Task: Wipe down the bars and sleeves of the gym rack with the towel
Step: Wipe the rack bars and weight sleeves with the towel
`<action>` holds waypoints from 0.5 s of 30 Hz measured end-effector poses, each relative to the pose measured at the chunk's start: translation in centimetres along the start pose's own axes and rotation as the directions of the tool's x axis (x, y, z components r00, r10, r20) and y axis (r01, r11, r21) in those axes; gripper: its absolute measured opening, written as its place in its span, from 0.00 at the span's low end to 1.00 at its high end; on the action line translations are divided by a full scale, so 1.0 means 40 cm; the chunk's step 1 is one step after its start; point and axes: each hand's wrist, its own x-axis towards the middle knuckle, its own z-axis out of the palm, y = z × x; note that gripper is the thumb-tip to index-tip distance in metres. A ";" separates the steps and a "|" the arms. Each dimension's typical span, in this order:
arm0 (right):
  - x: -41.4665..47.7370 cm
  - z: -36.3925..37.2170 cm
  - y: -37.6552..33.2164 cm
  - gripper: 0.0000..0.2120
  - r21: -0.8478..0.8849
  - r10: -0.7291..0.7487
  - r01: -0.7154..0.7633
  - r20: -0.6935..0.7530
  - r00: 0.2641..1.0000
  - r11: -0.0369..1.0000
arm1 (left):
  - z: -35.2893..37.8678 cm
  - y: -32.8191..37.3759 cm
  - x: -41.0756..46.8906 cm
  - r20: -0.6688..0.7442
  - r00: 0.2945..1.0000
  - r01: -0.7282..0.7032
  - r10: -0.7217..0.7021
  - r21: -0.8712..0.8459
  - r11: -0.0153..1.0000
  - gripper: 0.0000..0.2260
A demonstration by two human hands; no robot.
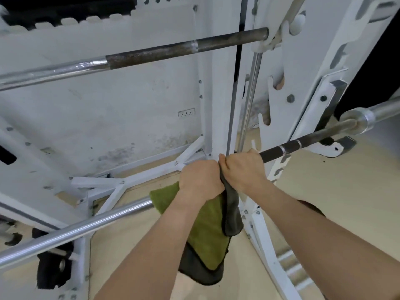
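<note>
A barbell [71, 229] runs from lower left to upper right across the white rack, chrome on the left and dark and knurled past my hands. Its thick chrome sleeve [365, 120] shows at the right edge. A green and dark grey towel [207, 230] is draped over the bar and hangs below it. My left hand [200, 180] grips the bar through the towel. Right beside it, my right hand [244, 167] is curled round the bar and a dark fold of the towel. The bar under both hands is hidden.
A second, rusty bar [173, 50] crosses higher up on the rack. A chrome guide rod [249, 100] and a white notched upright [277, 109] stand just behind my hands. White base braces [121, 187] lie on the beige floor below.
</note>
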 end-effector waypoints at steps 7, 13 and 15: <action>-0.001 0.003 0.008 0.27 0.079 0.079 -0.077 -0.020 0.997 0.994 | -0.009 -0.070 -0.029 0.159 0.987 0.060 -0.025 -0.221 0.973 0.15; -0.003 -0.002 0.011 0.14 -0.030 -0.018 0.020 0.046 0.999 0.999 | -0.049 -0.254 -0.174 0.304 0.914 0.317 -0.269 -0.118 0.941 0.16; -0.003 0.011 0.001 0.26 -0.085 -0.012 0.011 -0.011 1.000 0.996 | -0.044 -0.247 -0.178 0.238 0.927 0.287 -0.289 0.042 0.957 0.13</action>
